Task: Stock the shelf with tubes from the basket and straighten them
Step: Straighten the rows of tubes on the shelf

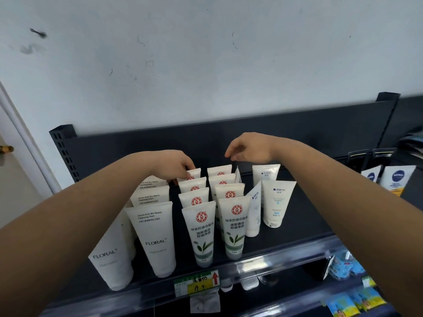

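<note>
The left grip [176,165] curls its fingers onto the crimped top of the back tube [194,173], seemingly pinching it. The right grip [248,148] hangs just above the neighbouring row [229,193], fingers loosely curled, holding nothing. A tug towards the wrist could, I judge, topple the tubes packed close in front like dominoes. FLORAL tubes [153,236] crowd beneath the left forearm, which may brush them. Right of the right grip a slim tube [254,209] leans, unstraightened, on the shelf [297,236]. No basket shows.
</note>
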